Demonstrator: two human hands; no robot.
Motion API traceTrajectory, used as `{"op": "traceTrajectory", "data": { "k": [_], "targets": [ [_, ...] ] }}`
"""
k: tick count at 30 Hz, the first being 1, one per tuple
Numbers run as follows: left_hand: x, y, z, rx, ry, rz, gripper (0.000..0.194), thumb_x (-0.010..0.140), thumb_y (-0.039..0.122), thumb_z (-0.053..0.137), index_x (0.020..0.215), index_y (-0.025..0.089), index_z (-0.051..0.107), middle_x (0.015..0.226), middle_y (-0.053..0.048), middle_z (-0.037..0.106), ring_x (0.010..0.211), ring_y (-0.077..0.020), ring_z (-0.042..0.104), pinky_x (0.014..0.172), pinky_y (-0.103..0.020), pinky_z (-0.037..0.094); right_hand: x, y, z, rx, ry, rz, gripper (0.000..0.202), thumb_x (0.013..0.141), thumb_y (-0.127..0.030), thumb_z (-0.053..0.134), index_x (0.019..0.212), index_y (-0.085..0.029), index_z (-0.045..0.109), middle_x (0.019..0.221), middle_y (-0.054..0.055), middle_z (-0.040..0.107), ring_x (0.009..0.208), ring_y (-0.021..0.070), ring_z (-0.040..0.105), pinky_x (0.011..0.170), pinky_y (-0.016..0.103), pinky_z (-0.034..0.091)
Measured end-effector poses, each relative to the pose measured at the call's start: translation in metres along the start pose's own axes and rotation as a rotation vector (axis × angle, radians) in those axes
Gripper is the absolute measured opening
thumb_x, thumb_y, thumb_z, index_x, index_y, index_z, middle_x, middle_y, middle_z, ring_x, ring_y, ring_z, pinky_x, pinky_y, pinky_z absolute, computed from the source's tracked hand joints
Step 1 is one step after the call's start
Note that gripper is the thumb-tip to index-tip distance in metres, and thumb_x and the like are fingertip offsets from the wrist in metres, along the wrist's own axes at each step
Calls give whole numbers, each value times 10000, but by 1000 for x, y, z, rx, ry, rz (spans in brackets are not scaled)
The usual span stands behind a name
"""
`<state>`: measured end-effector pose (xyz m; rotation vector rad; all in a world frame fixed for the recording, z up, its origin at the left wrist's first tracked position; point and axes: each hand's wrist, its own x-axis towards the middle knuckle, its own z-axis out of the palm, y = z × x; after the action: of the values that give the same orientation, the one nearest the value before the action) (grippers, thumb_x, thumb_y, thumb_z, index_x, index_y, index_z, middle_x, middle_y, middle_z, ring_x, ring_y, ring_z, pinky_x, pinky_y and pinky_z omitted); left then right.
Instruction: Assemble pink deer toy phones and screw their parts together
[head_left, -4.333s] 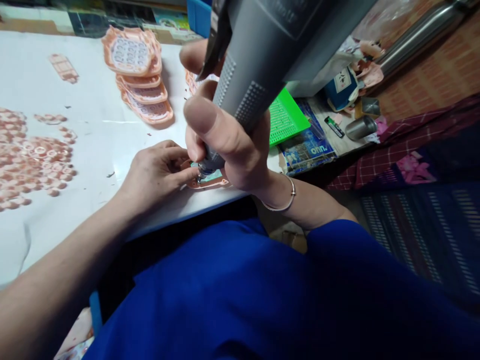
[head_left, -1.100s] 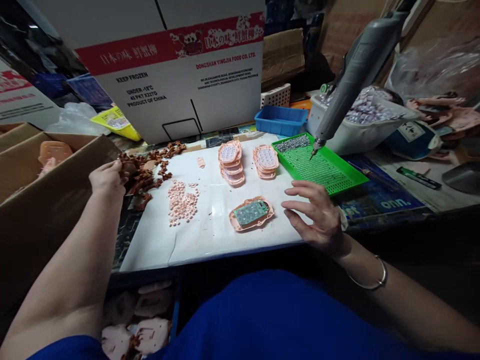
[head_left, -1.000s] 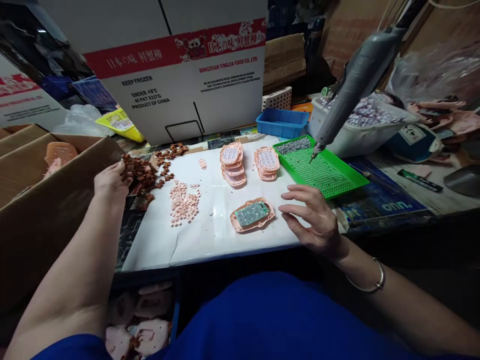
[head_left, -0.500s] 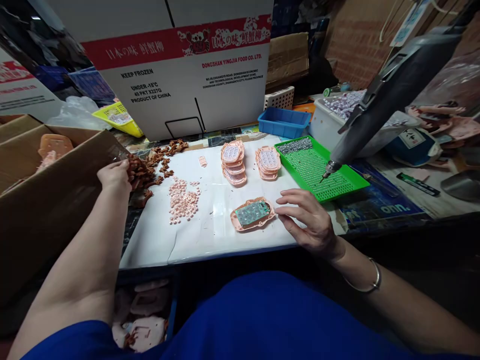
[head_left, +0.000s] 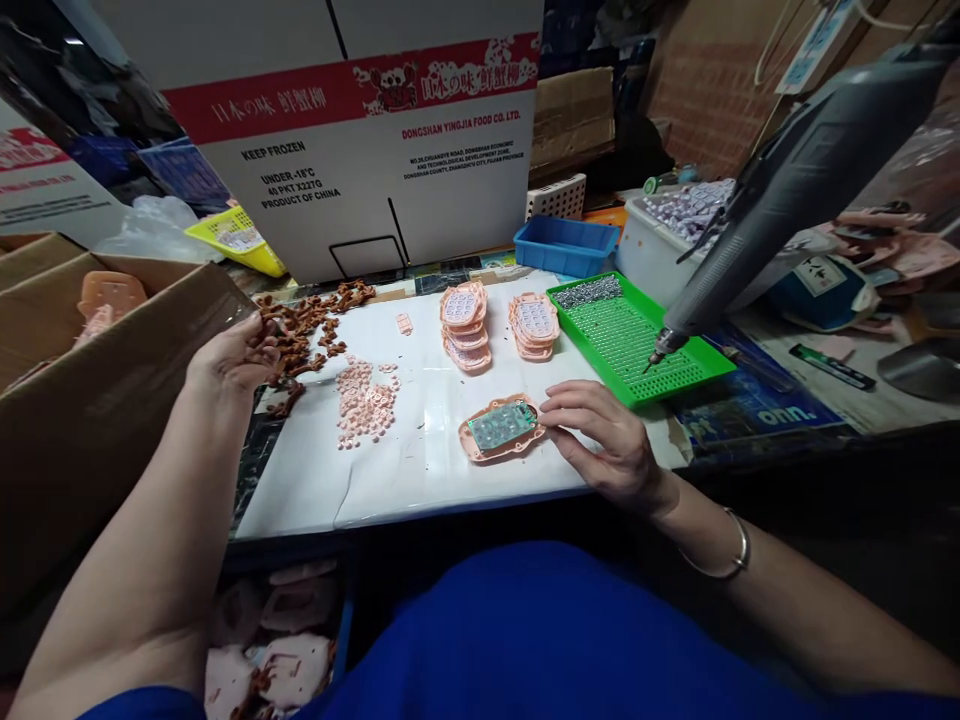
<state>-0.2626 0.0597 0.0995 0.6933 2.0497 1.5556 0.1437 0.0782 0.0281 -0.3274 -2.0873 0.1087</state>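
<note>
My right grip [head_left: 609, 442] has advanced; part-open, its fingertips now reach the 3 o'clock edge of the pink plastic housing [head_left: 466, 438], mid-bench [head_left: 397, 490], circuit board [head_left: 499, 428] uppermost. The housing is probably graspable. My left grip [head_left: 231, 355], between 9 and 10 o'clock beside brown moulded parts [head_left: 300, 325], is curled; contents indeterminate.

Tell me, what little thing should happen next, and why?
Maybe the right grip should steady the shell: its fingers are right at the shell's edge, while the left grip is away beside the brown parts. I can't tell whether the fingers touch the shell.
</note>
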Motion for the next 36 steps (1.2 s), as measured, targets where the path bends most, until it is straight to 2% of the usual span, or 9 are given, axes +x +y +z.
{"op": "traceTrajectory", "data": {
  "k": [4,8,10,12,15,20,24,30,36],
  "targets": [
    [-29,9,28,-90,-73,-13,354,932,379,622,1214,167,597,1205,-93,635,1011,-217,648,848,-426,580,23,5,20,119,-9,66,120,902,-139,611,1014,-173,638,945,60,727,908,170,700,821,335,602],
    [-69,6,66,-152,-235,-9,131,818,226,730,886,130,673,811,-21,652,617,-87,521,562,-218,453,55,16,54,189,-69,63,248,943,-214,569,1177,-139,601,1138,103,684,1096,169,648,981,323,561],
    [-88,-1,82,-175,-344,-34,166,701,220,805,782,133,689,710,-17,637,557,-79,461,505,-210,383,64,23,67,116,-229,36,327,933,-280,617,1234,-153,593,1166,113,646,1090,181,621,968,331,554],
    [-101,-10,92,-192,-435,-66,238,600,259,855,736,143,698,688,-24,641,559,-90,467,496,-222,369,67,29,76,28,-392,-14,227,948,-281,604,1148,-183,649,1095,92,635,1004,174,606,899,324,543],
    [-110,-24,99,-194,-501,-101,293,523,301,876,693,151,689,680,-26,638,549,-87,460,490,-225,348,60,35,80,7,-480,-27,241,1016,-268,475,988,-175,695,948,60,621,849,135,575,756,274,495],
    [-115,-35,109,-161,-554,-86,285,489,320,835,647,137,682,631,-22,606,495,-74,415,466,-232,331,47,42,75,160,-429,187,210,1002,-237,516,1015,-124,692,949,64,636,863,107,582,802,251,482],
    [-125,-33,113,-132,-566,-7,209,528,306,778,634,149,689,556,-9,568,495,-97,436,478,-245,361,47,43,70,175,-467,215,169,964,-219,581,906,-132,714,876,48,641,789,102,570,745,248,469],
    [-119,-31,102,-85,-452,113,192,587,334,730,688,177,681,597,-3,596,523,-116,479,521,-259,408,46,54,55,261,-205,425,134,955,-175,592,963,-94,699,902,55,699,823,78,629,789,222,522],
    [-99,-38,105,30,-339,185,245,595,360,756,750,181,691,714,-26,645,568,-146,512,497,-269,386,28,43,38,351,37,155,180,968,-276,588,940,-150,713,970,46,697,925,79,671,874,232,587]
  ]
}}
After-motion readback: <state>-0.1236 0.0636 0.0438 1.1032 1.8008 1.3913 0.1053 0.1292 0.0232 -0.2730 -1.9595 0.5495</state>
